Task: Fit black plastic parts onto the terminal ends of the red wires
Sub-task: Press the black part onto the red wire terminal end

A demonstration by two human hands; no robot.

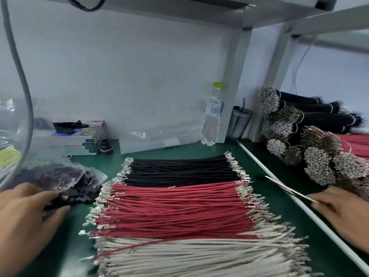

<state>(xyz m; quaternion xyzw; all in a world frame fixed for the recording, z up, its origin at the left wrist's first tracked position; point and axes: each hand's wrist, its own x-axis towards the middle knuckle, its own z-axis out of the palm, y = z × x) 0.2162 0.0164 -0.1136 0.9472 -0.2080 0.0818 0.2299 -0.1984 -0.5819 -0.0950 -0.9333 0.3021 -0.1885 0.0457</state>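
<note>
Red wires (175, 208) with metal terminals at both ends lie flat across the green mat, between a row of black wires (179, 170) and a row of white wires (199, 254). Black plastic parts (79, 188) spill from a clear bag at the left. My left hand (26, 218) reaches into that pile, fingers above and thumb below some parts; blur hides whether it pinches them. My right hand (343, 212), at the right edge of the wires, holds a thin metal tool (289, 188) that points up and to the left.
Tied bundles of black and red wires (311, 140) are stacked at the right, past a white rail (279, 180). A water bottle (212, 114), a metal cup (240, 122) and a tissue box (79, 136) stand along the back wall. A frame post (237, 76) rises behind.
</note>
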